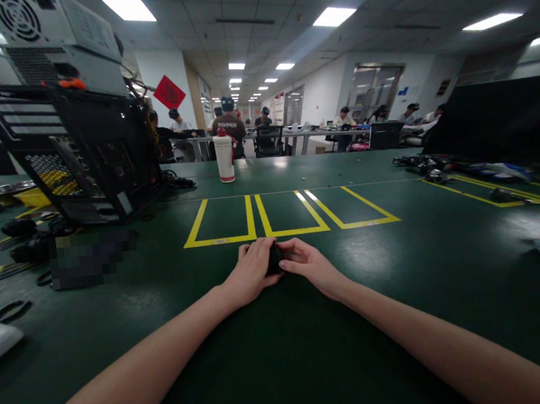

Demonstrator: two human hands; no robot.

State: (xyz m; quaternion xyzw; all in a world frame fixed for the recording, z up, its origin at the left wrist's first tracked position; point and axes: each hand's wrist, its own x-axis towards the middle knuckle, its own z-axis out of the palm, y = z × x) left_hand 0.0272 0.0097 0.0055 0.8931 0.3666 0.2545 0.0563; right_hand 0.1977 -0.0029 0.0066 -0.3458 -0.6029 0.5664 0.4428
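While cupping a small black object point(275, 259) with the curled left hand point(251, 269), pinches its other side between thumb and fingertips of the right hand point(308, 263). Mostly covered by fingers, so cannot tell what kind of thing, nor whether lifted or resting on the green table point(287, 367). Lies just on the near side of the 3 yellow tape outlines point(297, 231), close to the gap between the left and middle outlines, and well apart from the white cup point(225, 158) and the black computer case point(102, 162). Looks like a step of 2-handed holding or adjusting, to judge by the grip closed in from both sides. Probably calls next for keeping the left hand firm as a support, leaving finer work to the right fingertips, and never loosening both sides together
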